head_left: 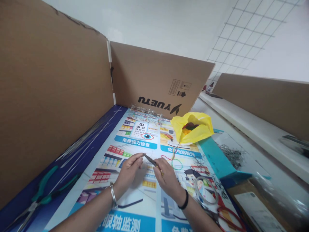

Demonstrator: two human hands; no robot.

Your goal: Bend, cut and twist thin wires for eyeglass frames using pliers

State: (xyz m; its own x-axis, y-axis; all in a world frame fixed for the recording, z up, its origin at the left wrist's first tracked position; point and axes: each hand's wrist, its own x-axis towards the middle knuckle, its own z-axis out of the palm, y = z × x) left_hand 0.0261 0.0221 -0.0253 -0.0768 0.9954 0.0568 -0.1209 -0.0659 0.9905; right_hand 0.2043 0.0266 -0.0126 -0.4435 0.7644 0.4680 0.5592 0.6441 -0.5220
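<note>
My right hand is closed round slim, dark long-nose pliers, whose narrow tip points up and left. At that tip, the fingers of my left hand are pinched together. Whatever lies between them is too small to make out. Both hands are above a printed poster sheet that covers the work surface. Beyond my right hand, thin red and green strands trail down from a yellow bag holding dark, red and orange material.
Teal-handled long-nose pliers lie at left beside thin straight wires. Red-handled scissors and a wire coil are near my right forearm. Cardboard panels stand behind and left. Tangled wire pieces lie at the back.
</note>
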